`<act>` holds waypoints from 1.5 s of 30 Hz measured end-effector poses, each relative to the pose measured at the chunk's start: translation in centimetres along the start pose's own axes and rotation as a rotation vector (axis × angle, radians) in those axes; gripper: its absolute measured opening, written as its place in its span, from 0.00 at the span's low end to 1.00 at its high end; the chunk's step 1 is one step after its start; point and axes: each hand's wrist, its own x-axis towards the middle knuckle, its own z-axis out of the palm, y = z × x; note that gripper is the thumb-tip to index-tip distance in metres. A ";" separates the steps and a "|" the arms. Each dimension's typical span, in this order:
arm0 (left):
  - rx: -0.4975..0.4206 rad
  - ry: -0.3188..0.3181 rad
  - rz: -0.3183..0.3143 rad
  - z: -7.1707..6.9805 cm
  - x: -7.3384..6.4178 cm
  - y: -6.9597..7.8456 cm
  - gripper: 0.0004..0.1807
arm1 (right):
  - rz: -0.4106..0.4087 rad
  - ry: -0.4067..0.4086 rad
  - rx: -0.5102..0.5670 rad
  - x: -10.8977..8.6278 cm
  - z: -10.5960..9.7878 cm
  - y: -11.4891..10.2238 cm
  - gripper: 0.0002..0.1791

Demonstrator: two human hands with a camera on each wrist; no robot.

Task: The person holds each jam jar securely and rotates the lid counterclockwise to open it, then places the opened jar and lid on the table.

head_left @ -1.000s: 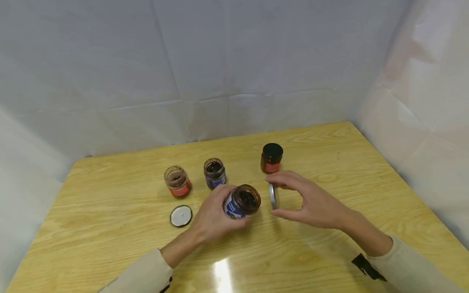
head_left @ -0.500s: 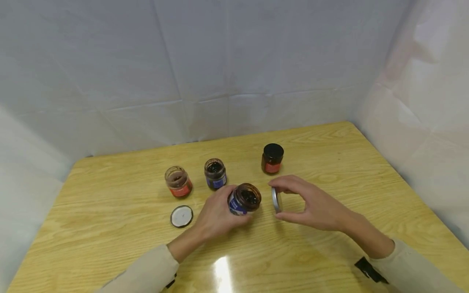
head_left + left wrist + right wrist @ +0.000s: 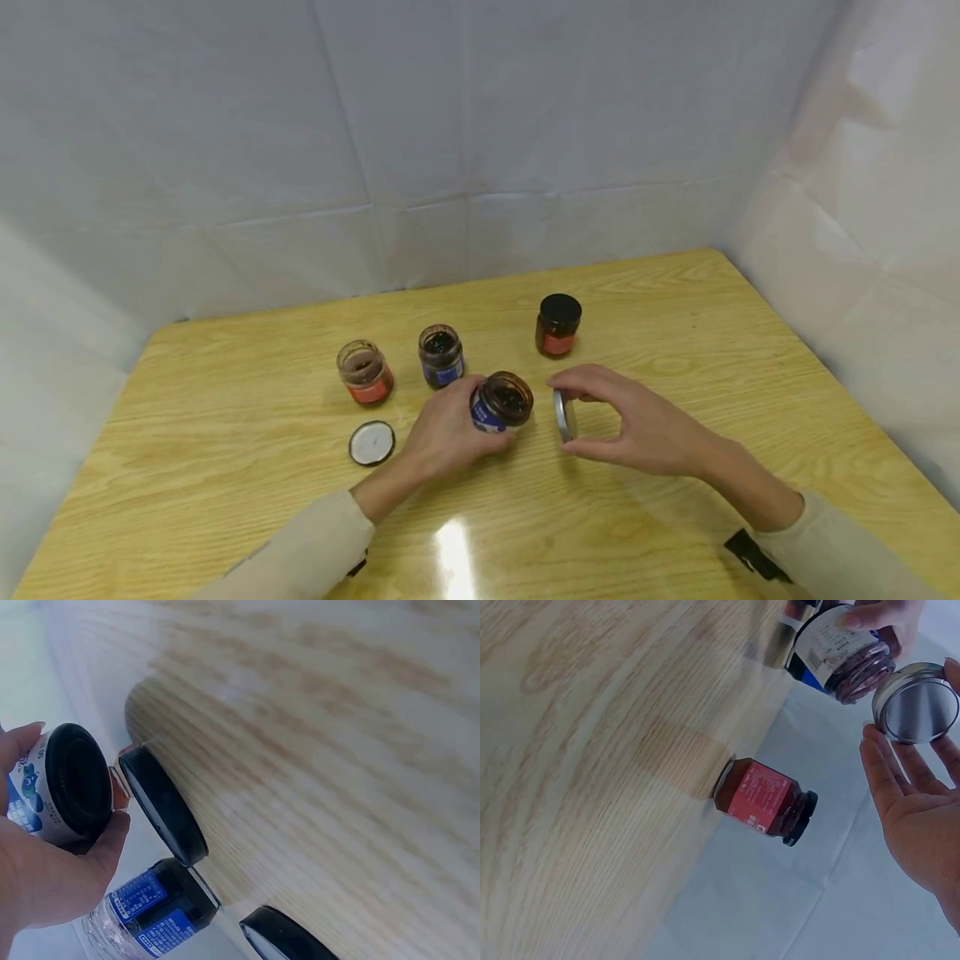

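Observation:
My left hand [image 3: 448,427] grips an open jam jar [image 3: 501,403] with a blue and white label and dark contents. The jar leans right, and its dark base faces the left wrist view. Just right of its mouth, my right hand [image 3: 637,421] pinches a metal lid [image 3: 564,416] on edge between thumb and fingers. The lid's silvery face [image 3: 921,711] shows in the right wrist view, apart from the jar. Behind the left hand stands an open blue-labelled jar [image 3: 441,357]. A lid [image 3: 371,442] lies white side up left of that hand.
An open red-labelled jar [image 3: 365,372] stands at the left. Further back at the right is a red-labelled jar with a black lid [image 3: 558,325]. The left wrist view shows another black-rimmed lid [image 3: 163,804] beside the held jar, hidden from the head view.
The held jar has shifted slightly right and away from me, with the left hand. The right hand and its lid have moved slightly toward me.

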 end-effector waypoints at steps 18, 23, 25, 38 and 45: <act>0.037 -0.029 -0.010 0.5 1.0 0.1 0.36 | 0.006 -0.016 -0.010 -0.1 0.2 0.6 0.33; 0.033 -0.051 -0.029 0.4 1.2 0.1 0.36 | 0.037 -0.043 -0.006 -0.2 0.3 0.4 0.33; 0.035 -0.057 -0.028 0.4 1.3 0.1 0.37 | 0.051 -0.053 -0.007 -0.2 0.3 0.4 0.33; -0.004 -0.062 -0.062 0.9 2.8 -0.5 0.41 | 0.103 -0.102 0.015 -0.5 0.6 0.2 0.34; -0.054 -0.018 -0.116 1.7 3.4 -0.5 0.42 | 0.109 -0.116 0.031 -0.6 0.7 0.1 0.34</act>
